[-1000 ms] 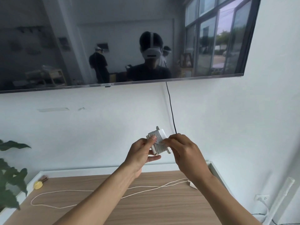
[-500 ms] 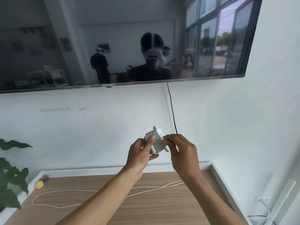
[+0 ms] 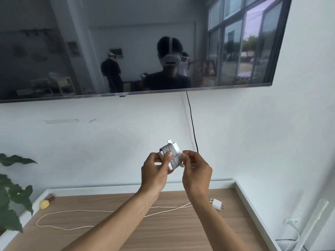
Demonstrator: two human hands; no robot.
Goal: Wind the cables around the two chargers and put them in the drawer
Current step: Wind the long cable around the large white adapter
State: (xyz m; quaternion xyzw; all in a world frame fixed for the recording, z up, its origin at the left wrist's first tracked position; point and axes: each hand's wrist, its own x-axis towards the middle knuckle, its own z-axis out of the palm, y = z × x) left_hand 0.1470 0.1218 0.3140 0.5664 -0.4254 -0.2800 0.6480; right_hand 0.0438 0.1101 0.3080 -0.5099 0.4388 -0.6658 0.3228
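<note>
A white charger (image 3: pixel 171 151) with grey cable wound in many turns round it is held up in front of the wall. My left hand (image 3: pixel 155 173) grips it from the left, thumb pressed on the windings. My right hand (image 3: pixel 196 172) pinches the cable's end at the charger's right side. A second white charger (image 3: pixel 216 204) lies on the wooden cabinet top (image 3: pixel 181 230) at the right, its long white cable (image 3: pixel 76 212) trailing loose to the left in a loop. No drawer is in view.
A large dark TV (image 3: pixel 126 44) hangs on the wall above, a black cord (image 3: pixel 192 127) dropping from it behind my hands. A green plant (image 3: pixel 12 194) stands at the left edge. A small yellow object (image 3: pixel 44 204) lies at the cabinet's back left corner. A wall socket (image 3: pixel 291 221) sits low right.
The view has shifted so the second charger on the cabinet shows beside my right arm. My hands stay on the wound charger, the right hand working the cable end at its side.
</note>
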